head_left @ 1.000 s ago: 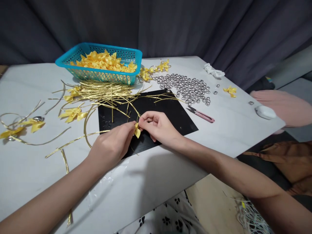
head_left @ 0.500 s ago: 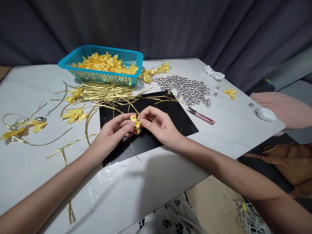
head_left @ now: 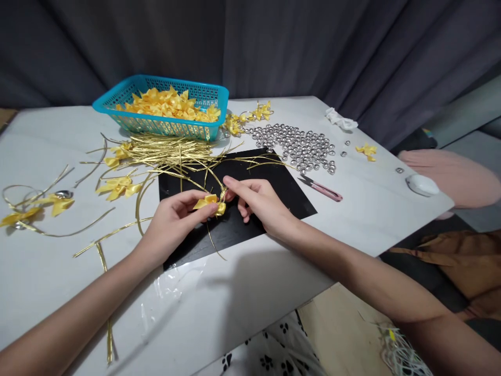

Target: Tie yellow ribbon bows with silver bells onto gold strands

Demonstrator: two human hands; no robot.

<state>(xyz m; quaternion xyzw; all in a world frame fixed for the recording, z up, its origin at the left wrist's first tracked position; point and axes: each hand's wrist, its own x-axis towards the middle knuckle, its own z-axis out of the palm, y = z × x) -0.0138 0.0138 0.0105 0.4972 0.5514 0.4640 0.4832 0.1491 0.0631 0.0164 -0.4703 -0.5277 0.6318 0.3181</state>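
Between thumb and fingers, my left hand [head_left: 176, 216] pinches a yellow ribbon flower [head_left: 209, 203] above the black mat [head_left: 235, 224]. My right hand [head_left: 256, 201] is at the flower's right side, its thumb and index finger close together around thin gold wire [head_left: 224, 193] that rises beside the petals. The other fingers of that hand are loosely curled. A thin wire end hangs below the flower. Behind the hands lies a pile of gold wires [head_left: 168, 151].
A blue basket [head_left: 156, 121] of yellow flowers stands at the back left. Silver beads [head_left: 301, 146] are spread behind pink-handled snips [head_left: 321, 188]. Finished-looking wired flowers [head_left: 58, 202] lie at the left. A white object [head_left: 422, 185] sits near the right edge.
The flower has turned and now shows wider petals toward the left. My right thumb has lifted, and the lower right fingers have spread away from the flower. Gold wire now shows between the hands.
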